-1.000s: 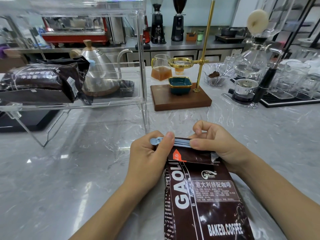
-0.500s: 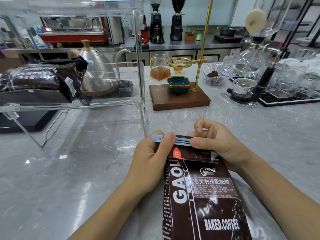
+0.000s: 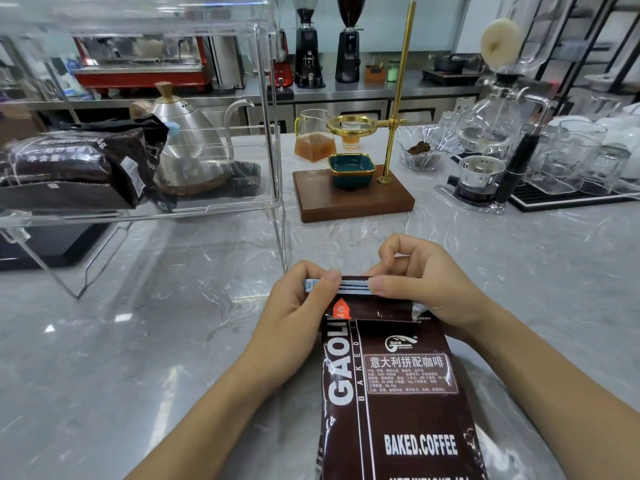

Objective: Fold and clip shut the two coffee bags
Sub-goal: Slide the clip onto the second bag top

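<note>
First coffee bag (image 3: 79, 168) on clear shelf (image 3: 207, 207), far left; blue clip (image 3: 172, 127) shows at its top, so likely done. Second coffee bag (image 3: 398, 393) flat on bench (image 3: 138, 341), near centre, top folded over. Left hand (image 3: 294, 306): fingers clamped on left end of bag clip (image 3: 353, 285). Right hand (image 3: 426, 282): fingers pinched on right end. Versus a second ago: grip unchanged, clip in same place along fold. Latch hidden under right hand; cannot tell if snapped. Judgement: closing press in progress.
</note>
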The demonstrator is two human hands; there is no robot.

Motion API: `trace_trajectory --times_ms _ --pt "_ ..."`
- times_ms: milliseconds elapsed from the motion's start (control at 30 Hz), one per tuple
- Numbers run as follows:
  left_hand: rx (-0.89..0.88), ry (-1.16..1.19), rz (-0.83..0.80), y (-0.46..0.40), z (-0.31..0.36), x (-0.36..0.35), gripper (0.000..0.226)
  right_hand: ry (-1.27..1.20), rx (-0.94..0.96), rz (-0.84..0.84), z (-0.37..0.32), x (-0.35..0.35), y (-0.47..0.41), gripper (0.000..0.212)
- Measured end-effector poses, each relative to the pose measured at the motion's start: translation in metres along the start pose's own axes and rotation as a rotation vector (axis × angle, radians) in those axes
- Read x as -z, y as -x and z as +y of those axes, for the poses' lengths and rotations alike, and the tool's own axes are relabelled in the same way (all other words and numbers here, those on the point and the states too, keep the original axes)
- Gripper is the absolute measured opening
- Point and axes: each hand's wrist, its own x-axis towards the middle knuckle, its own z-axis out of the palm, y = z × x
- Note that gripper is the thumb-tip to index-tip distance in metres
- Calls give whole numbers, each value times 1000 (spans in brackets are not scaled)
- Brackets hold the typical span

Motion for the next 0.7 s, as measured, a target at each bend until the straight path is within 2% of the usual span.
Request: trace_trajectory --times_ms 67,133,333,433,567,700 --pt "10 8 1 0 0 0 44 -49 1 -9 1 0 -1 14" --pt "24 25 9 0 -1 -1 35 -109 -11 -16 2 0 -2 16" --pt "28 136 103 -6 -3 5 26 -213 -117 14 0 9 -7 48" --pt "42 201 170 -7 -4 11 21 -140 -168 19 0 14 -4 56" --pt "51 243 193 -6 -4 14 22 28 -173 -55 7 14 -1 45" --pt "97 264 195 -6 0 11 30 84 -138 -47 10 13 1 43"
